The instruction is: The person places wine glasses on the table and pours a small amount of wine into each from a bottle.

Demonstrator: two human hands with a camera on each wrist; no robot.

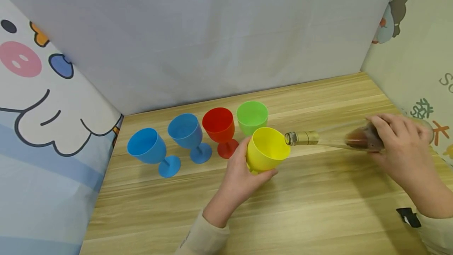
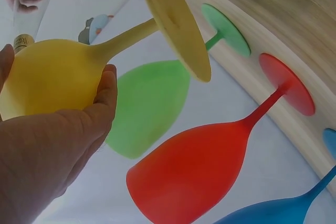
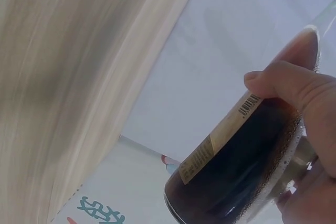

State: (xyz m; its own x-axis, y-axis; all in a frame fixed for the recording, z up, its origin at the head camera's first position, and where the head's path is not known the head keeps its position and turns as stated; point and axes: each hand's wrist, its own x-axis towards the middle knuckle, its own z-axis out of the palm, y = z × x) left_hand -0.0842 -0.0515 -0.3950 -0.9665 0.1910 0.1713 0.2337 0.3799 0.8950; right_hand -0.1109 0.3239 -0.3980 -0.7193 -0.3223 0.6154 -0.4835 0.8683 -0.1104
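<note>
Yellow plastic-looking goblet [image 1: 267,154] is in the left hand [image 1: 244,174], thumb on the near side and fingers wrapped round the bowl. It's around the middle of the wooden table [image 1: 159,219], and from the left wrist it looks tilted, with its foot up off the tabletop.

Right hand [image 1: 403,148] has a clear glass bottle [image 1: 334,139] gripped round the body, thumb on one side and fingers on the other. The bottle is tipped well over with its neck pointing left, and its mouth [image 1: 291,139] sits right at the goblet's right rim. Can't tell if glass and rim actually touch. Dark brown liquid [image 3: 239,145] fills the wider part, with bubbles along its edge, plus a pale label [image 3: 220,140] with a barcode.

Four more goblets stand upright in a slanting row, left to far right: one blue goblet [image 1: 146,146], another blue goblet [image 1: 185,131], a red goblet [image 1: 218,125], then a green goblet [image 1: 252,115] just beyond the yellow one. Some small black thing [image 1: 408,217] lies by the right sleeve [image 1: 437,233], no idea what. Plain pale backdrop [image 1: 212,30] on the far side, cartoon panel [image 1: 21,58] on the left.
</note>
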